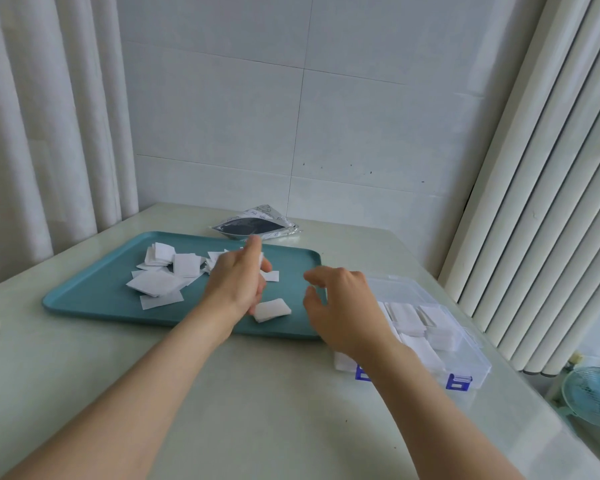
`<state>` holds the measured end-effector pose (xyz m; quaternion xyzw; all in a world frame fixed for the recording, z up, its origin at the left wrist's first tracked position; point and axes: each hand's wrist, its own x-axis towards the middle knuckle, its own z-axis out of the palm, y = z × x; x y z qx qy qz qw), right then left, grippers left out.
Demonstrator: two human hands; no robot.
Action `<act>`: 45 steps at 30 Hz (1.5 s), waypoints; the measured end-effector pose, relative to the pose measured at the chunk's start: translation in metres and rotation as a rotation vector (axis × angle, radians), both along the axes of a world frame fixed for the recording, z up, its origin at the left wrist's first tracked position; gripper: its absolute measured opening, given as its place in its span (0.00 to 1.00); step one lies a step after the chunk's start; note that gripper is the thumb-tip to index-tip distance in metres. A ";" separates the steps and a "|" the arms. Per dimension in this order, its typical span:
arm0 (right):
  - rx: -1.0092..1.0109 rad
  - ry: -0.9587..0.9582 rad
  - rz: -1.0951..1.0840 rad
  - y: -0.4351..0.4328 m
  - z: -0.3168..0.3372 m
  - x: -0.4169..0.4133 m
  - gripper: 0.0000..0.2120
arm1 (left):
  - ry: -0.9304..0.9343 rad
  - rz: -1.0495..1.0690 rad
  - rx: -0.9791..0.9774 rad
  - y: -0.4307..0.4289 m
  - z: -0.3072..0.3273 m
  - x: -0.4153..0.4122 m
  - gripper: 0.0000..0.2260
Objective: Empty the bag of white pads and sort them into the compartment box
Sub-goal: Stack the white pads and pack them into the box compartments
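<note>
Head view: white pads [160, 282] lie scattered on a teal tray [84, 299] on the bench [257, 393], with the bag [257, 226] just behind it. The left hand [236, 282] has its fingers curled on one of them above the tray. The right hand [343, 306] hovers with fingers apart and empty beside the compartment box [465, 351], which holds more pads.

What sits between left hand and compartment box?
Head view: the right hand, over the tray's right rim, lies between left hand and compartment box.
</note>
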<state>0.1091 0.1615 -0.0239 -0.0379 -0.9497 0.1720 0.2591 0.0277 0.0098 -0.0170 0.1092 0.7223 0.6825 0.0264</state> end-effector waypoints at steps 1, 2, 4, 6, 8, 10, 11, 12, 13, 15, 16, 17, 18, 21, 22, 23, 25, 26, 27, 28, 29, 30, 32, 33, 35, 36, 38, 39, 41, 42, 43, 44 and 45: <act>0.080 -0.027 -0.057 0.001 -0.003 -0.001 0.16 | -0.002 0.076 -0.002 -0.001 -0.001 -0.002 0.25; 0.172 -0.051 -0.098 0.001 -0.006 -0.002 0.15 | -0.010 0.132 0.001 -0.001 -0.003 -0.004 0.26; 0.323 -0.060 -0.123 -0.001 -0.009 -0.005 0.14 | -0.027 0.191 -0.001 0.000 -0.006 -0.008 0.25; 0.438 -0.042 -0.061 -0.008 -0.009 -0.009 0.13 | -0.030 0.209 -0.011 0.000 -0.009 -0.011 0.23; 0.543 -0.049 0.020 -0.018 -0.010 -0.013 0.12 | -0.042 0.197 -0.009 0.000 -0.012 -0.014 0.22; 0.599 -0.083 0.064 -0.026 -0.012 -0.016 0.13 | -0.072 0.175 0.013 0.000 -0.014 -0.016 0.21; 0.607 -0.109 0.070 -0.028 -0.012 -0.017 0.14 | -0.085 0.161 0.029 0.001 -0.015 -0.017 0.21; 0.608 -0.137 0.072 -0.030 -0.012 -0.019 0.14 | -0.094 0.147 0.039 0.001 -0.016 -0.018 0.20; 0.609 -0.157 0.069 -0.030 -0.011 -0.020 0.15 | -0.096 0.138 0.042 0.001 -0.016 -0.018 0.20; 0.621 -0.172 0.042 -0.030 -0.010 -0.021 0.14 | -0.090 0.129 0.046 0.000 -0.017 -0.019 0.20; 0.621 -0.171 0.032 -0.030 -0.011 -0.022 0.13 | -0.084 0.129 0.050 0.000 -0.018 -0.020 0.20; 0.612 -0.162 0.033 -0.030 -0.011 -0.022 0.12 | -0.076 0.129 0.051 0.000 -0.018 -0.021 0.20; 0.598 -0.158 0.040 -0.030 -0.012 -0.022 0.10 | -0.071 0.128 0.051 0.001 -0.019 -0.021 0.20; 0.598 -0.158 0.063 -0.031 -0.013 -0.024 0.08 | -0.042 0.120 0.021 0.001 -0.023 -0.024 0.19; 0.615 -0.161 0.061 -0.031 -0.012 -0.023 0.09 | -0.034 0.117 0.014 0.001 -0.024 -0.024 0.19; 0.627 -0.163 0.058 -0.032 -0.011 -0.023 0.10 | -0.032 0.113 0.011 0.001 -0.025 -0.025 0.18; 0.615 -0.181 0.066 -0.033 -0.009 -0.021 0.12 | -0.039 0.109 0.016 0.000 -0.024 -0.025 0.18; 0.604 -0.188 0.073 -0.034 -0.009 -0.020 0.12 | -0.044 0.114 0.016 0.001 -0.024 -0.025 0.18; 0.596 -0.190 0.075 -0.034 -0.008 -0.020 0.12 | -0.047 0.120 0.011 0.001 -0.024 -0.025 0.18; 0.589 -0.188 0.072 -0.034 -0.008 -0.019 0.12 | -0.046 0.125 0.010 0.002 -0.023 -0.026 0.19; 0.579 -0.183 0.062 -0.034 -0.007 -0.019 0.12 | -0.045 0.129 0.016 0.002 -0.023 -0.026 0.19; 0.566 -0.169 0.042 -0.035 -0.006 -0.019 0.13 | -0.044 0.129 0.029 0.002 -0.023 -0.026 0.20; 0.534 -0.102 -0.023 -0.035 -0.004 -0.019 0.14 | -0.042 0.118 0.059 0.001 -0.023 -0.028 0.22; 0.496 -0.036 -0.061 -0.034 -0.004 -0.020 0.13 | -0.042 0.107 0.077 0.001 -0.023 -0.028 0.23; 0.281 0.150 -0.102 -0.031 -0.005 -0.020 0.12 | -0.050 0.067 0.124 0.001 -0.021 -0.027 0.24; 0.109 0.222 -0.102 -0.031 -0.002 -0.017 0.13 | -0.060 0.033 0.159 0.002 -0.019 -0.024 0.24; -0.270 0.257 -0.065 -0.032 0.004 -0.011 0.13 | -0.116 -0.074 0.266 0.007 -0.012 -0.013 0.24; -0.425 0.238 -0.037 -0.033 0.006 -0.008 0.12 | -0.157 -0.153 0.316 0.008 -0.008 -0.007 0.24; -0.626 0.191 0.011 -0.033 0.010 -0.002 0.11 | -0.224 -0.325 0.377 0.011 -0.004 0.001 0.28; -0.671 0.171 0.027 -0.032 0.009 0.000 0.11 | -0.250 -0.387 0.391 0.011 -0.004 0.002 0.31; -0.700 0.159 0.040 -0.031 0.009 0.002 0.11 | -0.266 -0.432 0.397 0.011 -0.005 0.003 0.33; -0.724 0.150 0.050 -0.030 0.008 0.002 0.11 | -0.272 -0.462 0.397 0.012 -0.006 0.003 0.34; -0.740 0.146 0.053 -0.030 0.007 0.002 0.11 | -0.265 -0.485 0.391 0.013 -0.007 0.003 0.35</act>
